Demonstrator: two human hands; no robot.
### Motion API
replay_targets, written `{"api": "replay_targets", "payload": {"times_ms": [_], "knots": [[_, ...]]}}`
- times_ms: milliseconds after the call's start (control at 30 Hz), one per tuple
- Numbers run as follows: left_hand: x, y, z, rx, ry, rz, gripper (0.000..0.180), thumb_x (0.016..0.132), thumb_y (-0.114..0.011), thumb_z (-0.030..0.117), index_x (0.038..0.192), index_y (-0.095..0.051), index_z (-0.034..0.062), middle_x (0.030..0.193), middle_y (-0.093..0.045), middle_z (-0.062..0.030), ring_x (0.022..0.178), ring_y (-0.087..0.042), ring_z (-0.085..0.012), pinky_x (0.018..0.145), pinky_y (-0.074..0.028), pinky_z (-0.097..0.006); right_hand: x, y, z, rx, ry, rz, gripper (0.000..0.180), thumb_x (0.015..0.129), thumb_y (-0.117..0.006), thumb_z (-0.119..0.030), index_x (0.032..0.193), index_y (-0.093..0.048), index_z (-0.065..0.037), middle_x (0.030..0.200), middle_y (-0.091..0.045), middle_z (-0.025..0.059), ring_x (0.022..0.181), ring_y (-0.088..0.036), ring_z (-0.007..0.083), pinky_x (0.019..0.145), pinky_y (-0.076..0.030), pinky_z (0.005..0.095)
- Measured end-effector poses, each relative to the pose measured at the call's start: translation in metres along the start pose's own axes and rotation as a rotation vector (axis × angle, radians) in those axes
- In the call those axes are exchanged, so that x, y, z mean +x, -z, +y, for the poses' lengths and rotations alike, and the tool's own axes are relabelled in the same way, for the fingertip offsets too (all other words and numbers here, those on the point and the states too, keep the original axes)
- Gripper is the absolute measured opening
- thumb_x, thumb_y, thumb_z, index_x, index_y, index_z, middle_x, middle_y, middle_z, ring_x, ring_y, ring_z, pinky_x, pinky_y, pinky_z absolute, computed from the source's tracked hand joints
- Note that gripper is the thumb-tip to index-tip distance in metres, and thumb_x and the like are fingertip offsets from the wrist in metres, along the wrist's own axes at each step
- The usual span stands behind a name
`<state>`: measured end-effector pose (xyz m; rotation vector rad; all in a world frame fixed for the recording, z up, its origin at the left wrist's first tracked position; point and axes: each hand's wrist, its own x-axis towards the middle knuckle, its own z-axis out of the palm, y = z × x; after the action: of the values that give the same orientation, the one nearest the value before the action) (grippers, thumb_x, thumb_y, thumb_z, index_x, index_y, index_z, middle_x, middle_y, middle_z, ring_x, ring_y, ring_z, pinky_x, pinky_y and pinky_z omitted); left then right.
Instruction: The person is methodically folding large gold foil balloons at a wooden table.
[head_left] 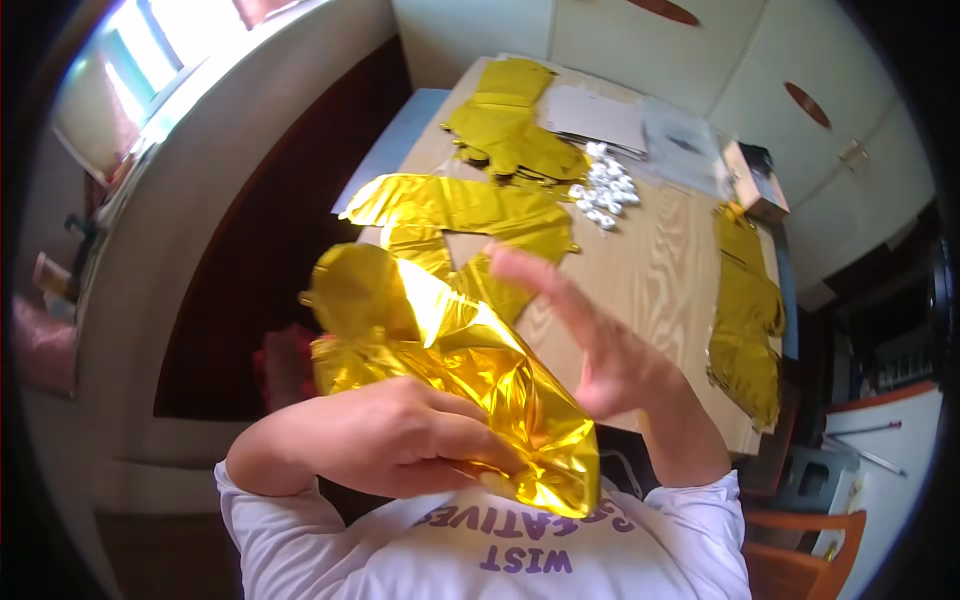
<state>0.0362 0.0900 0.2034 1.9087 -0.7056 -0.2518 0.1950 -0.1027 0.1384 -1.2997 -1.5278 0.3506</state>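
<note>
A shiny gold foil balloon, flat and crumpled, is held close to my body above the table's near edge. My left hand is closed on its lower part, the fingers bent around the foil. My right hand is raised at the balloon's right side with fingers stretched out, and nothing shows in it. Whether its palm touches the foil I cannot tell. Just beyond, another flat gold foil balloon lies on the wooden table, partly hidden by the held one and my right fingers.
A pile of gold foil balloons lies at the table's far left, another stack along its right edge. Small white rolls, white sheets, a clear plastic bag and a box stand at the back. An orange-brown chair is lower right.
</note>
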Motion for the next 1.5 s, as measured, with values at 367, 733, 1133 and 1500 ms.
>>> {"api": "replay_targets", "payload": {"times_ms": [367,733,1133,1500], "knots": [[0.052,-0.032,0.005,-0.155,0.275,-0.014,0.037,0.081,-0.079,0.019,0.108,-0.062,0.0003,0.072,-0.067,-0.0128,0.064,-0.069,-0.0222,0.06,-0.052,-0.032,-0.109,0.021,-0.122,0.192,-0.512,0.651,0.021,0.087,-0.07,-0.01,0.105,-0.067,0.001,0.096,-0.07,0.0091,0.083,-0.065,0.0184,0.074,-0.05,0.0301],[0.066,-0.011,-0.154,0.064,0.713,0.309,0.024,0.082,-0.064,0.01,0.103,-0.066,-0.0023,0.085,-0.068,-0.0096,0.076,-0.064,-0.0149,0.07,-0.052,-0.031,-0.172,0.146,0.103,-0.358,-0.722,0.8,0.027,0.085,-0.077,-0.022,0.091,-0.068,0.003,0.078,-0.071,0.0099,0.068,-0.061,0.0113,0.062,-0.049,0.0307],[0.066,-0.005,-0.186,0.879,0.525,0.446,0.044,0.078,-0.069,0.009,0.12,-0.059,0.0084,0.109,-0.059,-0.0132,0.105,-0.057,-0.032,0.087,-0.045,-0.046,-0.198,0.119,0.132,-1.142,-0.514,0.737,0.032,0.083,-0.075,-0.025,0.104,-0.062,-0.006,0.1,-0.065,0.0121,0.098,-0.059,0.033,0.086,-0.046,0.0428],[0.13,-0.017,-0.196,0.711,-0.022,0.105,0.036,0.073,-0.074,0.013,0.109,-0.067,0.0111,0.116,-0.06,-0.0111,0.103,-0.056,-0.0328,0.089,-0.044,-0.045,-0.212,0.138,0.122,-0.95,-0.592,0.615,0.018,0.087,-0.068,-0.022,0.092,-0.069,-0.005,0.093,-0.067,0.0106,0.087,-0.063,0.0294,0.086,-0.049,0.0415]]}}
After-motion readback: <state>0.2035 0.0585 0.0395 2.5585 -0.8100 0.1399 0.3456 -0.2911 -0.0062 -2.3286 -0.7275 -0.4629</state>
